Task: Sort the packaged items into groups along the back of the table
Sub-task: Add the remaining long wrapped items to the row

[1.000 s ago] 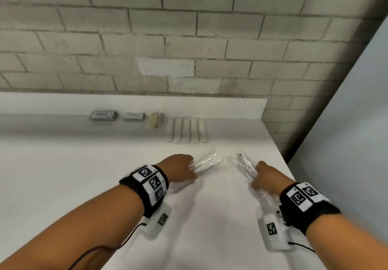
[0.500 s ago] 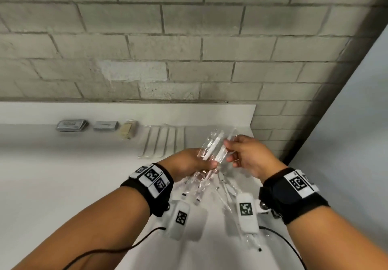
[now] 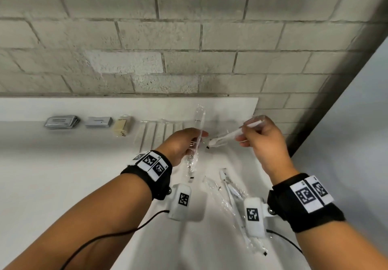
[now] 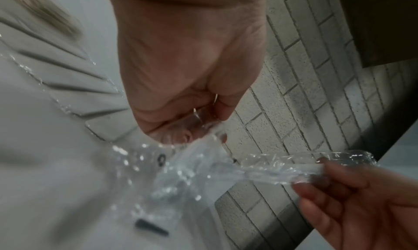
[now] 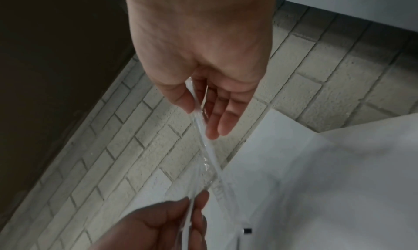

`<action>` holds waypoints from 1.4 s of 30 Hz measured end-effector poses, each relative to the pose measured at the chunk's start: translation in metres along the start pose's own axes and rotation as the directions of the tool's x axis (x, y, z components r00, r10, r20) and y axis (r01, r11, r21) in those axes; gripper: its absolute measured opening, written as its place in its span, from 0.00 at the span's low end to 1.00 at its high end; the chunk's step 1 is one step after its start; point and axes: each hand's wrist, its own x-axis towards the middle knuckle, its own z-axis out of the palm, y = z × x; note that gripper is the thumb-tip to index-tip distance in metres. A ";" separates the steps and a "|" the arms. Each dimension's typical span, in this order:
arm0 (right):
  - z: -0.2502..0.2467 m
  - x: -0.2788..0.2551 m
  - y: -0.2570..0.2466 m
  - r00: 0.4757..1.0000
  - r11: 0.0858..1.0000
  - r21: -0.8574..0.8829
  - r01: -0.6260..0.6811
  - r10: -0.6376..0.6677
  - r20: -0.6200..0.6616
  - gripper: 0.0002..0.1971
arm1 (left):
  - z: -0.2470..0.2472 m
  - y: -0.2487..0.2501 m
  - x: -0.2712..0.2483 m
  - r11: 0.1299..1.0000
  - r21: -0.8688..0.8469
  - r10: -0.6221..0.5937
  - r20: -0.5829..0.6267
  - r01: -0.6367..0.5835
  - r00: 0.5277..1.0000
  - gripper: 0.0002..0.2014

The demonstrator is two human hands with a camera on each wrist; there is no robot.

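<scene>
Sorting partly done; both hands lifted off the desk [image 3: 63, 185], each with a clear wrapped packet.

Along the back wall [image 3: 189, 28] I log four groups set down: grey packets [image 3: 62, 121], a second grey stack [image 3: 98, 122], a tan item [image 3: 122, 126], and a row of clear sleeves [image 3: 159, 132]. Loose wrapped packets [image 3: 228, 190] lie nearer me than that row, unsorted. Left hand [image 3: 182, 145] grips one upright packet [image 3: 198, 126], fingers curled round it. Right hand [image 3: 262, 141] pinches a second packet [image 3: 231, 136] between thumb and fingers [image 5: 199, 100], the outer fingers fairly straight. Both packets hang above the desk, in front of the wall.
</scene>
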 end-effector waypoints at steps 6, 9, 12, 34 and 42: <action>0.000 -0.012 0.036 0.988 0.974 -0.191 0.122 -0.102 0.113 0.19 | 0.004 -0.001 0.003 0.989 -0.046 0.136 -0.118 -0.142 0.984 0.11; 0.001 -0.017 0.044 0.955 0.882 -0.386 0.271 -0.197 0.222 0.21 | 0.003 0.002 0.007 0.973 -0.024 0.219 -0.217 -0.230 0.951 0.15; 0.001 -0.017 0.053 0.908 0.734 -0.552 0.395 -0.224 0.353 0.20 | 0.005 0.000 0.009 0.972 0.008 0.227 -0.312 -0.237 0.922 0.15; 0.011 0.001 0.051 0.977 0.604 -0.792 0.095 0.096 0.190 0.14 | 0.014 -0.019 -0.009 -0.083 0.993 0.370 0.105 -0.080 0.923 0.18; 0.030 0.007 0.063 0.931 0.402 -0.913 -0.070 0.355 0.085 0.14 | 0.033 -0.007 0.017 -0.134 0.990 0.260 -0.009 0.045 0.966 0.17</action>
